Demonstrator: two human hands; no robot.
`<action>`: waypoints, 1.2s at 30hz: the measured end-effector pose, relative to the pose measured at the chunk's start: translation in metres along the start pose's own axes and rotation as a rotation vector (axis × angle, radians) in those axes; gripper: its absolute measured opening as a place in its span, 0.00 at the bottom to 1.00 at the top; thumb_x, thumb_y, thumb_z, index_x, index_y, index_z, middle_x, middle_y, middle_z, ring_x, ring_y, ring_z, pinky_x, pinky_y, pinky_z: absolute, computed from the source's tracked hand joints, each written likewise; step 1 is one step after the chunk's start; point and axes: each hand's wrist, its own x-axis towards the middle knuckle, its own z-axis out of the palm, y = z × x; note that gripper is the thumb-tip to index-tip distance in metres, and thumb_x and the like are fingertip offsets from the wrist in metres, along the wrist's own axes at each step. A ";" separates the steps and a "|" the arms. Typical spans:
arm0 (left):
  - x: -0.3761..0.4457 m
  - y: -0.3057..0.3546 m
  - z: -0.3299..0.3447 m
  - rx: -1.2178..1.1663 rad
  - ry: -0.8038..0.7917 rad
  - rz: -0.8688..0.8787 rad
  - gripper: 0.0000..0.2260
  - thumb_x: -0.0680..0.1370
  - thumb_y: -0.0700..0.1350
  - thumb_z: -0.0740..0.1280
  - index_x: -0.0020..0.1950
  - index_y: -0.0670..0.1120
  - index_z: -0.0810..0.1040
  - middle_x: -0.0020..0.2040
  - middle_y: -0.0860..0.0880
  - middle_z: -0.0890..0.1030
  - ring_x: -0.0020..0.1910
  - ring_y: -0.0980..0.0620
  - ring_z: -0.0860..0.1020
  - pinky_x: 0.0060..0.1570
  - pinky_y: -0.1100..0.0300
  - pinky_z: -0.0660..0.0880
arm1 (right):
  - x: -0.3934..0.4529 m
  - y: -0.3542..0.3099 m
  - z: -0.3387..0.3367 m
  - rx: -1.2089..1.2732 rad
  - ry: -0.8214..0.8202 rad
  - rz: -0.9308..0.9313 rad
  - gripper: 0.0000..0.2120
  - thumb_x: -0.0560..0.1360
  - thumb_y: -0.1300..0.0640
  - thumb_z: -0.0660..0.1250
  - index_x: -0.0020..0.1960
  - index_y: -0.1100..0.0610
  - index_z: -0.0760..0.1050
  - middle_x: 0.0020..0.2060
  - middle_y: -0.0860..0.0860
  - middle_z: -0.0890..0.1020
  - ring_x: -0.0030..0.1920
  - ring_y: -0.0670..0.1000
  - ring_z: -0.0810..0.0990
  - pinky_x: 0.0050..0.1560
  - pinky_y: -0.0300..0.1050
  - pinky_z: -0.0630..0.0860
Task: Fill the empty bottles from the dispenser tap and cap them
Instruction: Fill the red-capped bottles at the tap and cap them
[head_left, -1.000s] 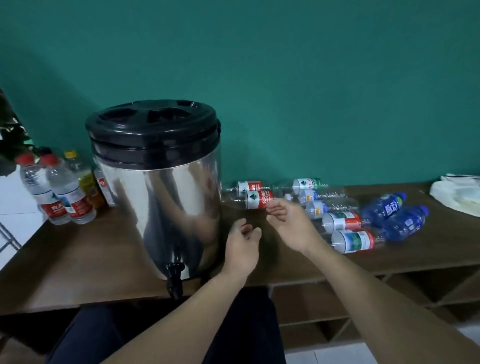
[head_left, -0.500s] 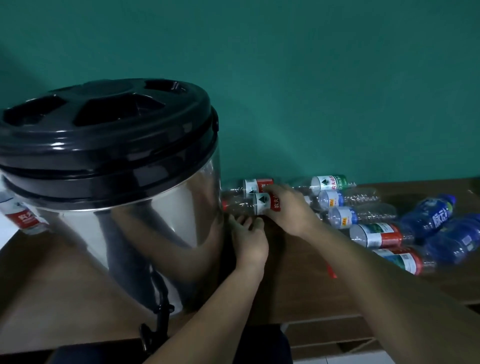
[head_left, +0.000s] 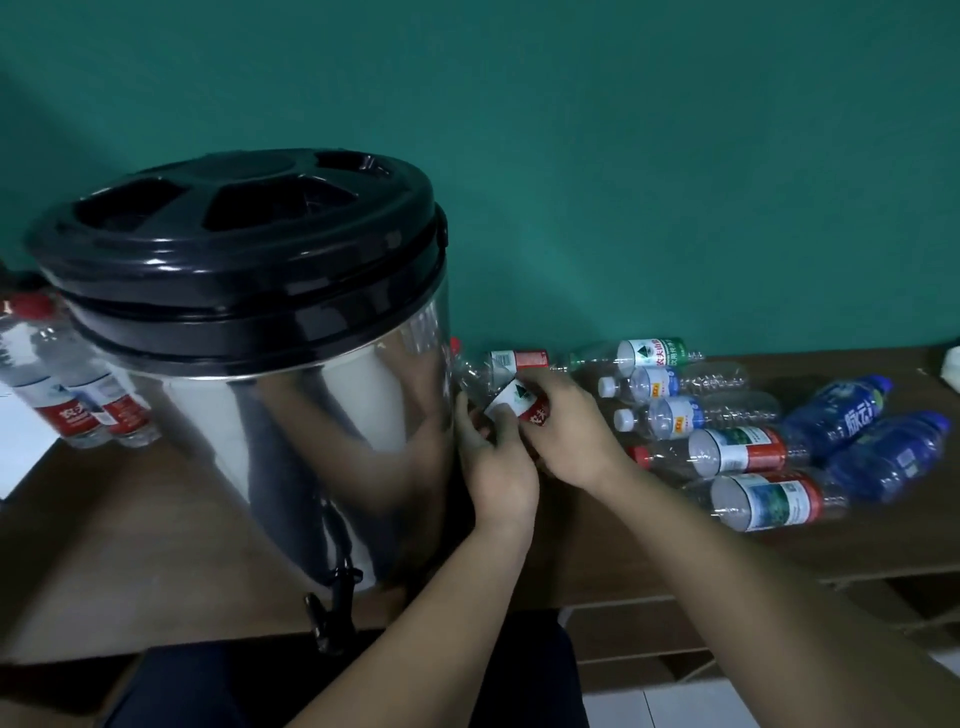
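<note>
Bottles, empty, lying on their sides along the bench (head_left: 156, 519) by the green wall, right of the dispenser (head_left: 249, 364).

Head view: nearest bottle (head_left: 511, 397), red-and-white label, tilted up off the row just beside the dispenser's steel wall, cap end toward it. Right hand (head_left: 569, 439) wrapped round the labelled body, fingers clenched on it. Left hand (head_left: 496, 467) just beside and touching, fingers (head_left: 470, 426) curled at the neck end, probably to steady it or start on the cap. Tap (head_left: 332, 610) low at the bench edge, well apart from the hands. Filled bottles (head_left: 78, 405) upright to the dispenser's left, likely parked clear. Other empties (head_left: 737, 449) lying close, within easy reach.
</note>
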 end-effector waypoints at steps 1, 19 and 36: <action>-0.006 0.002 -0.004 0.024 -0.013 0.033 0.26 0.84 0.58 0.66 0.83 0.58 0.70 0.73 0.56 0.81 0.72 0.56 0.80 0.74 0.50 0.78 | -0.012 -0.006 -0.002 0.090 0.010 0.027 0.23 0.80 0.56 0.77 0.73 0.50 0.79 0.65 0.46 0.86 0.65 0.47 0.84 0.68 0.46 0.80; -0.125 0.043 -0.134 0.143 -0.517 0.101 0.14 0.85 0.61 0.71 0.68 0.65 0.73 0.59 0.55 0.85 0.57 0.50 0.86 0.61 0.43 0.85 | -0.163 -0.092 -0.047 0.360 -0.040 0.191 0.18 0.88 0.36 0.62 0.63 0.44 0.86 0.58 0.39 0.88 0.62 0.41 0.85 0.72 0.56 0.80; -0.160 0.064 -0.232 0.402 -0.610 0.288 0.21 0.81 0.59 0.76 0.69 0.63 0.70 0.55 0.61 0.85 0.52 0.58 0.84 0.55 0.57 0.82 | -0.149 -0.180 -0.054 -0.434 -0.118 0.036 0.39 0.88 0.32 0.55 0.31 0.61 0.72 0.28 0.56 0.75 0.32 0.57 0.77 0.41 0.54 0.77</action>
